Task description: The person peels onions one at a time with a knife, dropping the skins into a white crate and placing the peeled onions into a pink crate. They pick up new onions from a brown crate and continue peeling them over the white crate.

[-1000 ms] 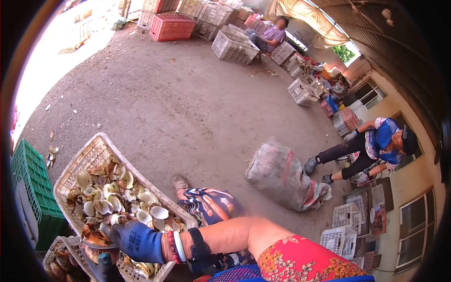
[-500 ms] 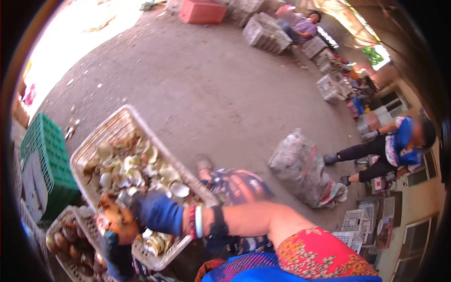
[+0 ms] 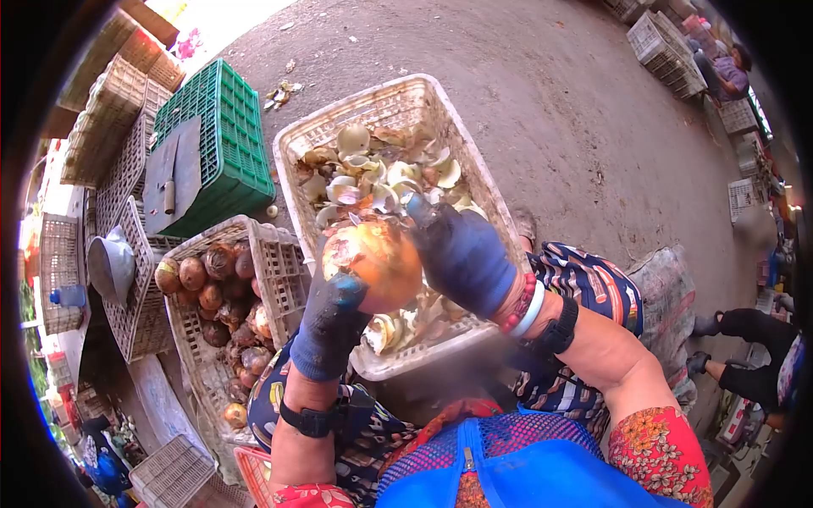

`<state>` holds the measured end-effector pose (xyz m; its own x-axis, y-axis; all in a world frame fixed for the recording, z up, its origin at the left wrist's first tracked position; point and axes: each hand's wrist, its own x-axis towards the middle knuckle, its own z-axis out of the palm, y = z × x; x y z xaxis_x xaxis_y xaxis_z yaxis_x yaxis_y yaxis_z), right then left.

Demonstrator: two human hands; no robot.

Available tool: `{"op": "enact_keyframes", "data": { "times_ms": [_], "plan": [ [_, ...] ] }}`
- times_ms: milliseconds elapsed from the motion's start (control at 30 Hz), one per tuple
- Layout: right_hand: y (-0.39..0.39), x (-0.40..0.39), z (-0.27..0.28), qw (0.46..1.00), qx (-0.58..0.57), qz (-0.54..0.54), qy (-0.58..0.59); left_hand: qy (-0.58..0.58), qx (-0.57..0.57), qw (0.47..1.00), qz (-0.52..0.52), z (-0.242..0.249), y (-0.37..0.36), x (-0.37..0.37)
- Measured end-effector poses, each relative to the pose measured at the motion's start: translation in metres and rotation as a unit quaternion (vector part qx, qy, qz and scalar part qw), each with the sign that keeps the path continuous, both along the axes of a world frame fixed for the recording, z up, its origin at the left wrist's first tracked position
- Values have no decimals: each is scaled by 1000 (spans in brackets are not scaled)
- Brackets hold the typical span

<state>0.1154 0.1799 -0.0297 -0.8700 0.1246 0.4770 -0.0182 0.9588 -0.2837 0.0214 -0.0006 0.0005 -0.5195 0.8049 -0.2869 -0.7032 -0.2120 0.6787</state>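
Note:
A large onion (image 3: 373, 261) with brown skin is held over a pale crate (image 3: 500, 203) of peelings and onion skins (image 3: 398, 173). My left hand (image 3: 332, 322), in a dark blue glove, is wrapped round the onion's lower left side. My right hand (image 3: 464, 252), gloved too, is closed beside its upper right; what its fingers hold, if anything, is hidden. To the left, a second pale crate (image 3: 284, 275) contains several whole onions (image 3: 218, 262).
A green crate (image 3: 241, 144) with a dark flat sheet (image 3: 172, 176) stands at left, near stacked pale crates and a metal bowl (image 3: 112, 264). A filled sack (image 3: 665, 296) lies at right. Other people (image 3: 727, 76) are at the right edge.
The view has swung left and down, so the crates appear farther right. Both my hands and the onion are now over the crate of peelings, and my left forearm has come into view.

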Motion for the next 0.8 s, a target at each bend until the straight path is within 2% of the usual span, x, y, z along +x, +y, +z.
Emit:
{"op": "enact_keyframes", "data": {
  "times_ms": [100,133,233,267,367,433,500,533,600,733,800],
  "plan": [
    [2,0,1,1000,23,-16,-10,12,-11,1000,21,6,0,12],
    [9,-4,-7,997,50,-31,55,-65,18,998,-8,9,-2,12],
    [12,-2,-12,994,3,-75,-76,-89,2,996,30,-4,-12,8],
    [10,2,-9,984,-57,-83,-147,-58,-8,998,20,2,-15,6],
    [4,1,-4,959,-262,-69,-86,-75,27,996,42,-3,-23,2],
    [6,-3,4,866,-481,-72,-111,-56,40,997,36,2,-20,0],
    [9,-3,22,724,-674,-68,-131,-62,38,996,50,5,-17,-1],
    [9,-1,20,661,-741,-48,-107,-59,33,996,61,6,-14,-2],
    [13,11,30,611,-783,3,-117,-50,24,995,82,11,-8,-4],
    [4,20,52,671,-728,2,-142,-36,-15,995,87,10,-5,-4],
    [4,20,54,737,-662,29,-135,-20,2,997,71,14,-1,-7]
  ]
}}
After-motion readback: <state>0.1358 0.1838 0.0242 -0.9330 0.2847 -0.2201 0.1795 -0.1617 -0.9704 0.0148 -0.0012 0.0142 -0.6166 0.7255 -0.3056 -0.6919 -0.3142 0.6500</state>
